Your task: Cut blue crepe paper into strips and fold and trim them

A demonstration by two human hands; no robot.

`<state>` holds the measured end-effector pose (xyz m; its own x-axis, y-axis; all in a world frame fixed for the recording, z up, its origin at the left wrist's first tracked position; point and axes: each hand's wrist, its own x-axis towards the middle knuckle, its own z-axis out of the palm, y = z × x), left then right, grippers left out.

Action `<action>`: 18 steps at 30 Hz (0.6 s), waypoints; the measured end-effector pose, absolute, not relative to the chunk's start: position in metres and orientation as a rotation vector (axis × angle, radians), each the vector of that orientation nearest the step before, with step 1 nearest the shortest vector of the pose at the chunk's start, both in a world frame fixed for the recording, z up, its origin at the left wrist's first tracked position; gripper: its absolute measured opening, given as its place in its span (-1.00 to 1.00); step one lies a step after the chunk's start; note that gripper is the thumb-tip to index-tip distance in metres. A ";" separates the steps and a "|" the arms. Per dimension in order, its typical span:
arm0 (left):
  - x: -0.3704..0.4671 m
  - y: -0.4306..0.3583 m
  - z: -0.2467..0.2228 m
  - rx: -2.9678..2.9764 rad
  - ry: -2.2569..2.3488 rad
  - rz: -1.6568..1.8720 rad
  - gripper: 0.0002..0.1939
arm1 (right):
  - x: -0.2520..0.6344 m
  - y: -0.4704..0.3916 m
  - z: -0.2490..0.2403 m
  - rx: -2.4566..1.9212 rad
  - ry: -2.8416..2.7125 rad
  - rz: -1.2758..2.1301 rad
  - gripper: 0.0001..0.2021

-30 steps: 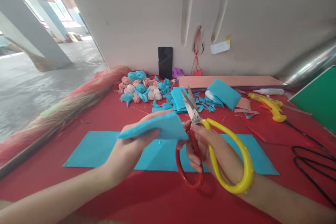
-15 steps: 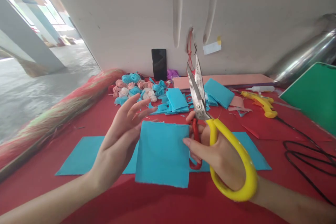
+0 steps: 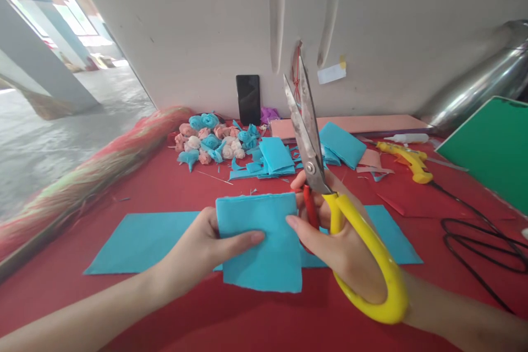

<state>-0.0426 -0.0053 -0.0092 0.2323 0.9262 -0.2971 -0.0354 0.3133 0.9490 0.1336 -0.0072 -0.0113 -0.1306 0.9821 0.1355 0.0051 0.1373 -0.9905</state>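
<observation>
A folded square of blue crepe paper (image 3: 264,267) is held up in front of me between both hands. My left hand (image 3: 218,242) grips its left side, thumb across the front and fingers hidden behind. At the right edge, my right hand (image 3: 334,236) pinches the paper with its thumb. That same hand carries scissors (image 3: 310,168) with yellow and red handles, blades pointing up and slightly apart. Beneath the hands, a long blue paper strip (image 3: 144,239) lies flat on the red table (image 3: 247,324).
Paper roses (image 3: 210,140) are heaped at the back left, beside cut blue paper pieces (image 3: 276,155). A black phone (image 3: 248,100) leans on the wall. To the right lie a yellow glue gun (image 3: 406,159), its black cable (image 3: 474,242) and a green board (image 3: 490,148).
My left hand was open behind the paper's left edge; it has closed on the paper with its thumb in front. The right hand keeps its hold on paper and scissors.
</observation>
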 end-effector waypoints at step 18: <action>-0.066 0.013 -0.017 1.629 1.198 1.361 -0.84 | 0.136 -0.001 -0.012 -0.890 -1.257 1.460 -0.87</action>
<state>-0.0657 0.0129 -0.0171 0.0250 0.9403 0.3393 0.2179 -0.3364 0.9162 0.1358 -0.0012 -0.0116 -0.2559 0.9645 0.0654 -0.2076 0.0113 -0.9782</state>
